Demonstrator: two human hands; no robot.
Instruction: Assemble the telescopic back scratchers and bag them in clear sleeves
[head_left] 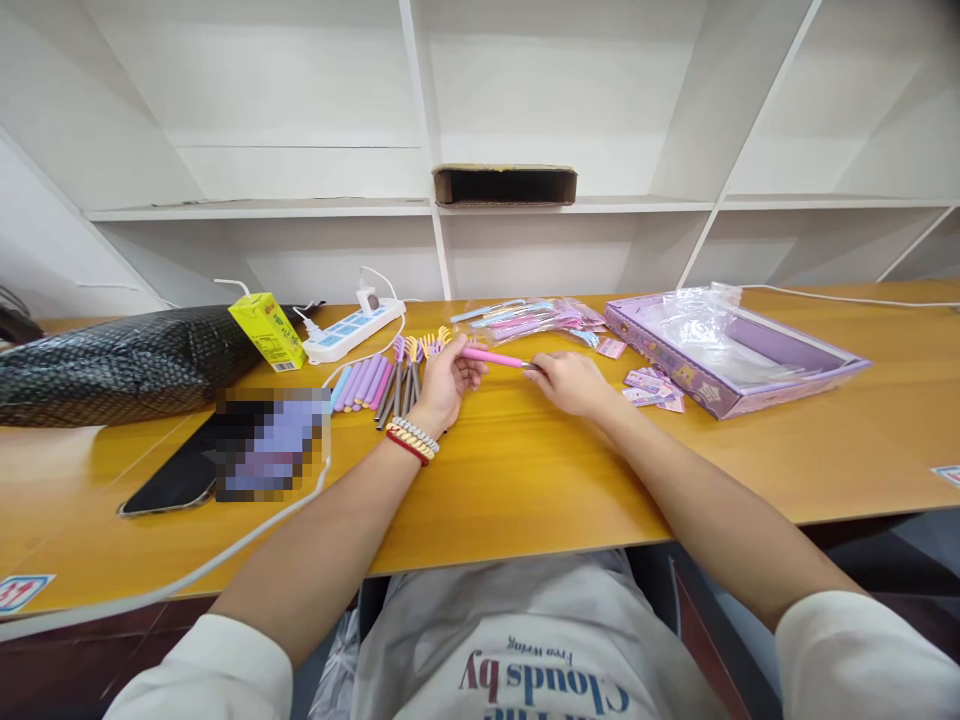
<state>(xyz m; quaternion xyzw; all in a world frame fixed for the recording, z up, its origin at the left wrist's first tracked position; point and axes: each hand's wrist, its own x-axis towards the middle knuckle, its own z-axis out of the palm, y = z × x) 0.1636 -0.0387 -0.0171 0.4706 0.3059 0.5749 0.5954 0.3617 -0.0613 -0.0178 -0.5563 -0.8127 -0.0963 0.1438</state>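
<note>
A slim pink stick (491, 357) lies level between my two hands above the table. The thumb and fingers of my left hand (448, 380) pinch its left end. On the other side, my right hand (570, 382) is closed around its dark right end; the fingers hide the tip. Just left of my left hand are several grey rods with purple and yellow claw-shaped heads (409, 350), like back scratchers. Next to them lies a row of purple, pink and blue tubes (364, 383).
Behind my hands lie plastic-wrapped pastel sticks (532, 318). To the right are small printed cards (654, 390) and a purple box (795, 385) holding clear plastic bags. A power strip (356, 330), yellow drink carton (268, 332), phone (176, 465), black wrapped bundle (127, 360) and white cable (247, 540) occupy the left.
</note>
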